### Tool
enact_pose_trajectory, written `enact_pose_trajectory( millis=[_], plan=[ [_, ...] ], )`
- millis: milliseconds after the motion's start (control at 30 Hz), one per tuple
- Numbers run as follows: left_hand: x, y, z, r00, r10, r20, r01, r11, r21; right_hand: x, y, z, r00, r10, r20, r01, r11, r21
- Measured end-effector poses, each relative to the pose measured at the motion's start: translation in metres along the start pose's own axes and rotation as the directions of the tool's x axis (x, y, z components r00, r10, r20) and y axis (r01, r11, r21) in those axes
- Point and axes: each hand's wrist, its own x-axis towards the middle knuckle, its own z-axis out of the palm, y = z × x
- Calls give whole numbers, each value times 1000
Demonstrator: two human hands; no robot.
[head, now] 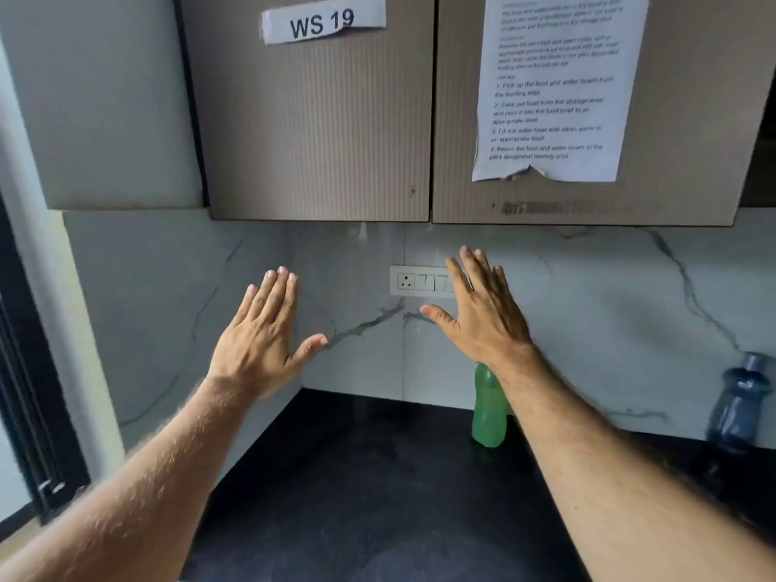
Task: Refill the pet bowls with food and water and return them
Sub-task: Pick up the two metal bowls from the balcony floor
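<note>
Both arms reach up from the bottom corners of the frame, backs of the hands toward the camera. The left hand (262,336) sits left of centre, fingers straight and close together, thumb stuck out to the right; it holds nothing. The right hand (483,315) is just right of centre and a little higher, fingers straight and slightly spread, thumb pointing left, also holding nothing. The two hands are apart, with a clear gap of marble wall (361,342) between them. Whether the palms touch the wall I cannot tell.

No pet bowls or pet food show anywhere in the frame.

Behind the right hand's fingers a white socket and switch plate (420,281) is set in the wall, its right end hidden by the hand. Below the right wrist a green bottle (487,409) stands upright on the black counter (357,476), close to the wall. At the right edge of the frame a blue bottle (741,407) stands on the same counter, blurred.

Across the top hang ribbed brown cupboards (319,132). A paper label reading "WS 19" (322,19) is stuck on the left door, and a printed instruction sheet (554,86) with a torn bottom edge on the right door. A dark window frame (25,392) runs down the left edge.
</note>
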Motion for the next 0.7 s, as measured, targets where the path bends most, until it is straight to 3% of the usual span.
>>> enact_pose_trajectory(
  millis=[233,433,700],
  plan=[
    [-61,2,3,999,-32,32,28,995,98,-33,-28,37,990,-90,106,86,995,45],
    [-147,-25,-1,978,-162,131,146,982,121,-52,-56,69,970,-188,155,165,975,147],
    [-223,-53,-21,937,-281,209,241,950,197,-87,-143,107,888,-405,220,356,906,229]
  ],
)
